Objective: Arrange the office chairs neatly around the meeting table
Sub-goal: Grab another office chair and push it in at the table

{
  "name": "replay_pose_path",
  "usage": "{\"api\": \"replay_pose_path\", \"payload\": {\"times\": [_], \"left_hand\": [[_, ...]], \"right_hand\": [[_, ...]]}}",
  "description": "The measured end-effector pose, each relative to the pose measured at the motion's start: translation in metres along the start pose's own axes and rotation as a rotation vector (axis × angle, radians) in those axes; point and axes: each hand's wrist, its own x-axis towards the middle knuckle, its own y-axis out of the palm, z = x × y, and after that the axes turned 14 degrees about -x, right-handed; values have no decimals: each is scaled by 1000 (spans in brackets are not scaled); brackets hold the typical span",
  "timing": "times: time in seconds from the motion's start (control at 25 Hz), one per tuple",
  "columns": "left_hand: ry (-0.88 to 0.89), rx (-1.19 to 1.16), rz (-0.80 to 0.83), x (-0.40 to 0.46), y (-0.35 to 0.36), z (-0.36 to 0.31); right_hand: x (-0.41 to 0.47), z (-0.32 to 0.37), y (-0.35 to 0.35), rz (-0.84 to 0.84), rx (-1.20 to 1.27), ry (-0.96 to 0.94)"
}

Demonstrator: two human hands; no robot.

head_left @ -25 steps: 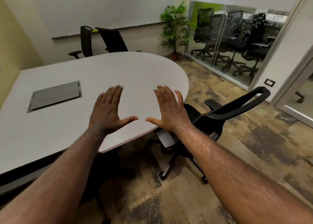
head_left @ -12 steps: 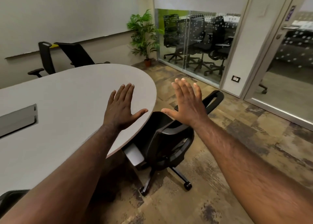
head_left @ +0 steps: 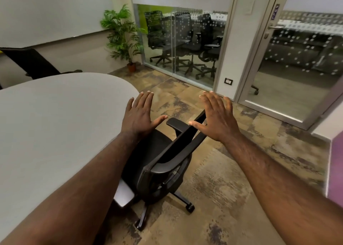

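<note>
Hands stretched forward at mid-frame, backs up, palms facing down and away; left hand (head_left: 138,115) spread flat with fingers straight and close together, thumb angled out to the right, held over the rounded right end of the table (head_left: 55,126); right hand (head_left: 218,117) likewise flat and open, fingers straight and slightly fanned, thumb pointing left toward the other thumb; nothing gripped by either, no clear contact with anything. Forearms bare, running from the lower corners up to the centre, left one crossing the table edge, right one over the floor (head_left: 232,198).

Black office chair (head_left: 163,163) directly below and between the hands, lower centre of the frame, pushed partly under the table's curved edge; backrest top bar running diagonally up to the right beneath the right thumb, one armrest pad just under the gap between the thumbs; castor base showing at bottom centre. Second black chair (head_left: 31,63) at upper left beyond the table's far side.

Potted plant (head_left: 123,37) at upper centre beside a glass partition (head_left: 185,44), further chairs behind the glass. Glass door (head_left: 300,59) at upper right, bearing a small purple sign near its top, lettering too blurred to read; wall socket (head_left: 228,81) low beside the door frame.
</note>
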Motion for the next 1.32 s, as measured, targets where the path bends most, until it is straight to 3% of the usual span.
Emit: {"api": "replay_pose_path", "payload": {"times": [0.44,0.64,0.84,1.12,1.32], "left_hand": [[-45,-32,15,35,39,-31],[-184,-8,-14,9,51,-70],[-302,26,-30,-32,68,-124],[-378,4,-34,-79,82,-156],[-571,61,80,-91,84,-148]], "right_hand": [[12,-54,44,45,57,-34],[10,-86,64,53,161,-175],[-9,-109,91,207,346,-391],[-6,-110,109,201,328,-547],[19,-99,114,202,302,-597]]}}
